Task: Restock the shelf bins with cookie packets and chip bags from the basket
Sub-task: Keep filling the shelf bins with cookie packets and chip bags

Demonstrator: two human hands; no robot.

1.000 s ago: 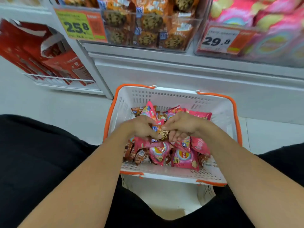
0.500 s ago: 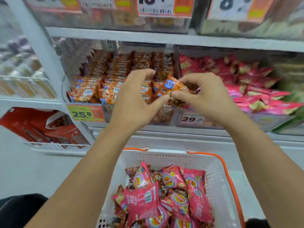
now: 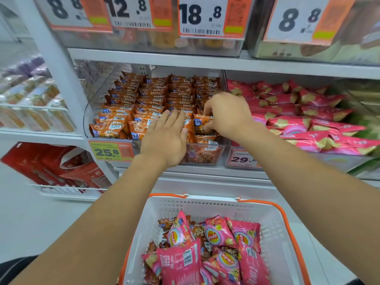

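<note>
Head view: mid-frame, the left hand (image 3: 164, 138) lies flat, fingers straight, on the cookie packets (image 3: 131, 112) in the clear bin (image 3: 203, 157); the right hand (image 3: 227, 116) pinches one cookie packet (image 3: 202, 125) at the bin's right side. Chip bags (image 3: 218, 235) fill the basket (image 3: 273, 229) below.

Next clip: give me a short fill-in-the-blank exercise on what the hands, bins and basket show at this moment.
1. The right hand pinches a cookie packet over the bin with the ____ packets.
2. The left hand lies ____ on the packets, fingers straight.
3. The price tag under the cookie bin reads ____.
4. The basket mostly holds ____ chip bags.

Missing words: orange; flat; 25.8; pink
</note>
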